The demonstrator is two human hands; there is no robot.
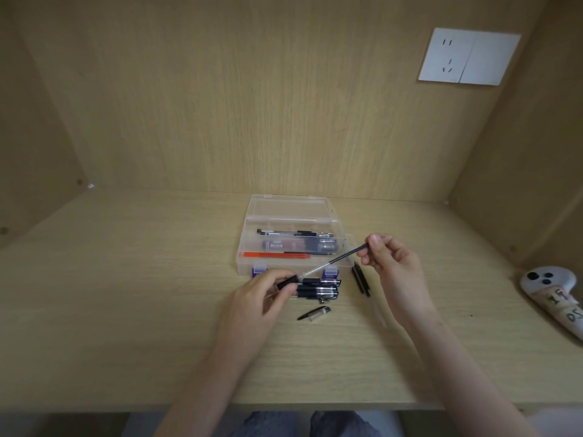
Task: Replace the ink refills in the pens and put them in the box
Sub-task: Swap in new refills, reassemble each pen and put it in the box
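Two grips work over the table [126, 294] in the head view. The left grip [252, 298] is closed on a black pen barrel [287, 282]. The right grip [391, 266] pinches the rear end of a refill [334, 263], whose clear front end meets the barrel's mouth. Both items hang just in front of the open clear box [241, 257]. Spare pens [318, 291] lie beside the barrel

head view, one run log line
left hand grips black-gripped clear pen barrel | right hand pinches black ink refill, tip at barrel mouth | clear plastic box open
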